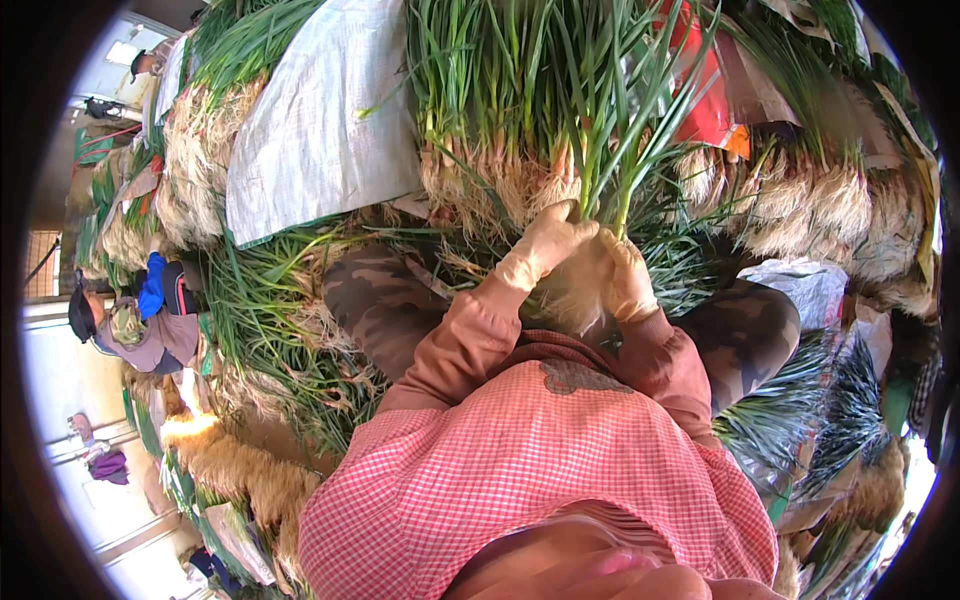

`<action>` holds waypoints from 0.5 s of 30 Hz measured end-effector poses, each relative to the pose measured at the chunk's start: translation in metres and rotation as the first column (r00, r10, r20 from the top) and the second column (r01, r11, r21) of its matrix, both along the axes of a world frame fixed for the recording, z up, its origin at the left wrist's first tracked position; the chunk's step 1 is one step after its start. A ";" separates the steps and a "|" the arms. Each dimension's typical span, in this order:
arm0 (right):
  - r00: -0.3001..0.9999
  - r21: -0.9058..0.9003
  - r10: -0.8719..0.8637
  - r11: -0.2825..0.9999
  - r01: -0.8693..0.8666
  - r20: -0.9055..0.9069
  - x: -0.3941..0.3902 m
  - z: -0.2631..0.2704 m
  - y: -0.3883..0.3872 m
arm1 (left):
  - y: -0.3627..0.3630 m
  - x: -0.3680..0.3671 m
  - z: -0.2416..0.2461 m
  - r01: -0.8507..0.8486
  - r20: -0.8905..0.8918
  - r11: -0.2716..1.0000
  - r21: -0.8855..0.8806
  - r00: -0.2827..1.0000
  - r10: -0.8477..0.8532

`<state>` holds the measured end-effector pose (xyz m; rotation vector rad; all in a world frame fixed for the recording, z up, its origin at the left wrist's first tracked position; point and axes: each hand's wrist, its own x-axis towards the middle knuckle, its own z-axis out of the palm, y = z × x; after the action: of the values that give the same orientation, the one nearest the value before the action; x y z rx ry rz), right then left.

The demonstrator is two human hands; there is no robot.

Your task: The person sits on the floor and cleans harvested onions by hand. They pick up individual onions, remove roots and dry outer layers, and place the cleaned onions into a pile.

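Observation:
My left hand (551, 240), in a thin pale glove, pinches the base of a green-leaved allium plant (587, 176), perhaps green garlic or scallion. Close beside it, my similarly gloved right hand (628, 274) grips the lower stem of another such plant (624, 199). Pale fibrous roots (577, 292) hang between both hands above my lap, slightly blurred. Just beyond my hands stands a thick row of the same plants (499, 135), leaves away from me and roots towards me. Loose plants (450, 255) lie below that row.
A white woven sheet (330, 112) covers part of the pile ahead on the left. Red sacking (701, 82) and rooted bundles (814, 199) lie to the right. Loose greens (292, 315) spread beside my left knee. Another person (146, 322) sits farther left. A white bag (799, 289) is by my right knee.

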<state>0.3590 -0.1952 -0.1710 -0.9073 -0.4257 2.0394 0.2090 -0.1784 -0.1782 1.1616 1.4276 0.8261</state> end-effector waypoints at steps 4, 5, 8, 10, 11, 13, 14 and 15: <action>0.993 -0.033 0.047 0.999 -0.043 0.112 0.005 -0.009 -0.006 | -0.002 0.016 -0.018 -0.137 0.290 0.990 -0.016 0.947 0.136; 0.990 -0.017 0.063 0.998 -0.061 0.127 0.005 -0.011 -0.007 | -0.003 0.021 -0.015 -0.207 0.307 0.967 0.150 0.939 0.154; 0.996 0.071 0.088 0.994 -0.089 0.018 0.006 -0.012 -0.008 | -0.001 0.039 -0.010 -0.389 0.329 0.920 -0.043 0.864 0.381; 0.995 0.029 0.082 0.996 -0.080 -0.057 0.005 -0.006 -0.010 | 0.002 0.045 -0.012 -0.460 0.367 0.841 -0.284 0.759 0.538; 0.994 0.053 0.097 0.994 -0.094 -0.056 0.005 -0.001 -0.011 | 0.004 0.046 -0.015 -0.481 0.587 0.838 -0.258 0.610 0.532; 0.992 0.195 0.126 0.973 -0.120 -0.020 0.010 0.012 -0.017 | 0.002 0.037 -0.019 -0.358 0.520 0.786 -0.504 0.601 0.607; 0.973 0.338 0.176 0.934 -0.118 -0.147 0.014 0.020 -0.015 | -0.005 0.028 -0.019 -0.210 0.693 0.964 -0.163 0.671 0.264; 0.980 0.414 0.183 0.900 -0.135 -0.077 0.025 0.029 -0.011 | -0.008 0.020 -0.018 0.091 -0.099 0.990 0.105 0.992 -0.081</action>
<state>0.3839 -0.2057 -0.1418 -0.5104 -0.8496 2.0270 0.2287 -0.1864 -0.1960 1.3520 1.4127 0.8061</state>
